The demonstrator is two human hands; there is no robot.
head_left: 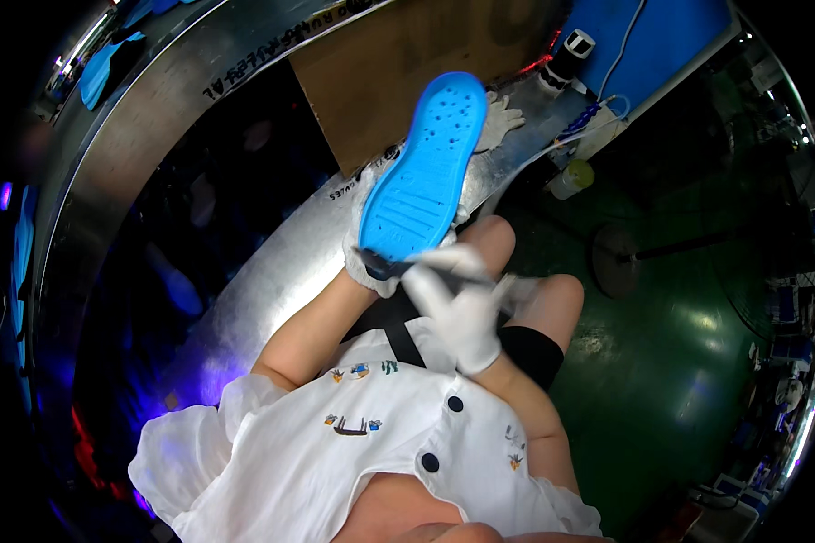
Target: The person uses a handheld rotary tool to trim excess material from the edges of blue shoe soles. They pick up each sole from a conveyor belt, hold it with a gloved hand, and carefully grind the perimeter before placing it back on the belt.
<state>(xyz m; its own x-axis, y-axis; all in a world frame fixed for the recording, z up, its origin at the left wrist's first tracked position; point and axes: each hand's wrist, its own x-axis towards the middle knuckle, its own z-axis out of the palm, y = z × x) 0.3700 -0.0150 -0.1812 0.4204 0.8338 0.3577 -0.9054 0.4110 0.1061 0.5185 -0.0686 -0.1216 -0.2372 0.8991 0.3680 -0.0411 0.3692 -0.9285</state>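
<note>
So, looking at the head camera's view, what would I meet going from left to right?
Light-blue piece at the upper left, blue shoe sole, loose pale glove, small yellow-topped container, round dark base on the floor.

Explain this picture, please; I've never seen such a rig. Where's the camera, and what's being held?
There's no robot: a person works with two white-gloved hands. The single picture comes from a wide fisheye camera on their head, looking down, so straight edges bend. The left hand holds a blue sole-shaped piece from behind. The blurred right hand is near its lower end, by a dark piece; its grip is unclear. On the metal bench lies another white glove, near brown cardboard.
</note>
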